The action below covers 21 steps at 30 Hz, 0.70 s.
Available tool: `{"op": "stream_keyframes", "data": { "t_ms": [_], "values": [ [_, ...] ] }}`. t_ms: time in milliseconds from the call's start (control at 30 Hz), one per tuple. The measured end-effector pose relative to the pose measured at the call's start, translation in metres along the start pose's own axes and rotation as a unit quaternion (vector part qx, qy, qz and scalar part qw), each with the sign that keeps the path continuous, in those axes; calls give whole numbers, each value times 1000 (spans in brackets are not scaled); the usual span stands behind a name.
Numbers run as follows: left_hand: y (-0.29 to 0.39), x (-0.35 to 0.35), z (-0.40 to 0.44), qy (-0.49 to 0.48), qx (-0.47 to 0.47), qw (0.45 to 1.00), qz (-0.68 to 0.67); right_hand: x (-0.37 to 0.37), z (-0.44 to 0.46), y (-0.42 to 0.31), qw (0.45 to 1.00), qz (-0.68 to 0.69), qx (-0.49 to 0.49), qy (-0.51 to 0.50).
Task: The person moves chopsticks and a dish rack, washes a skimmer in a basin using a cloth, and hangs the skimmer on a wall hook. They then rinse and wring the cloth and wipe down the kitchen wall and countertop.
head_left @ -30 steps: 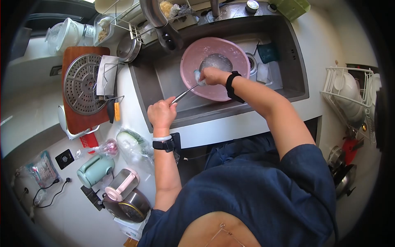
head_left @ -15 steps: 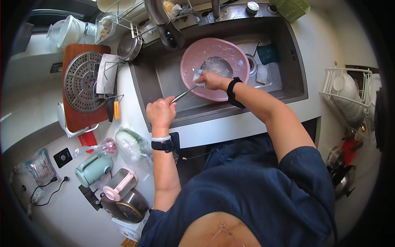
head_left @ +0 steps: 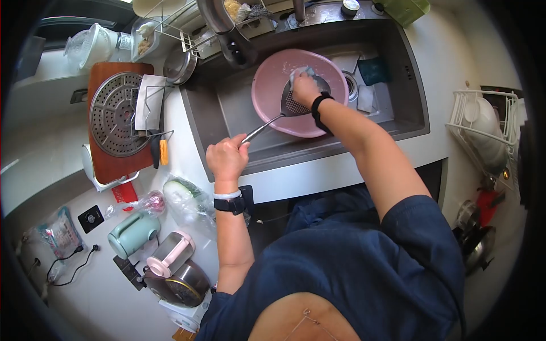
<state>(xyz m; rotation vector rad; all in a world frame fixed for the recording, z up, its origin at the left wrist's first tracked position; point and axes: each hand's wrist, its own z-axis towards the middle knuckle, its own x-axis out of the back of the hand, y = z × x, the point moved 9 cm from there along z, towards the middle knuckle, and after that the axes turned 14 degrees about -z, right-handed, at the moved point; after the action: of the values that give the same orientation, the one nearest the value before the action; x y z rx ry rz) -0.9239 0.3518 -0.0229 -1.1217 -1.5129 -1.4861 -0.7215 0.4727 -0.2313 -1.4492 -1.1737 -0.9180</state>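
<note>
So the biggest thing in play is the dark sink [head_left: 227, 111], with the faucet [head_left: 216, 20] hanging over its far left part. The pink basin [head_left: 264, 99] is parked inside it, just left of the drain [head_left: 350, 88], and some whitish residue or suds can be seen on its inner wall.

Next size down, the metal skimmer [head_left: 293, 106]. Its long axis is laid on a slant: handle end near and to the left, out past the basin's rim, perforated head far and to the right, inside the basin. Whether the handle is actually propped on the rim can't be told from this angle, and neither can whether the head is touching the bottom.

The handle end is gripped by the left hand [head_left: 227, 160], fingers closed around it, so from those fingers the head lies away and off to the right, well apart. The head is much nearer the right hand [head_left: 306, 90], which is held right over it and hides part of it.

Smallest of the lot, a pale bluish-white cloth [head_left: 302, 73] is bunched up in the right fingers, pinched rather than let go. It's poking out beyond them at the far side of the head. Contact between cloth and metal is pretty likely, but it's covered by the hand, so no promises there.
</note>
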Motion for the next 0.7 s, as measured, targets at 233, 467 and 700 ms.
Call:
{"op": "stream_keyframes", "data": {
  "t_ms": [233,467,700],
  "values": [
    [-17,-2,5,-6,28,999,13,13,-46,-60,962,96,198,-163],
    [-17,3,3,-24,30,999,24,-12,-41,-17,912,-38,263,-312],
    [5,-3,7,-31,-19,999,9,53,-2,-8,988,-19,155,5]
  ]
}}
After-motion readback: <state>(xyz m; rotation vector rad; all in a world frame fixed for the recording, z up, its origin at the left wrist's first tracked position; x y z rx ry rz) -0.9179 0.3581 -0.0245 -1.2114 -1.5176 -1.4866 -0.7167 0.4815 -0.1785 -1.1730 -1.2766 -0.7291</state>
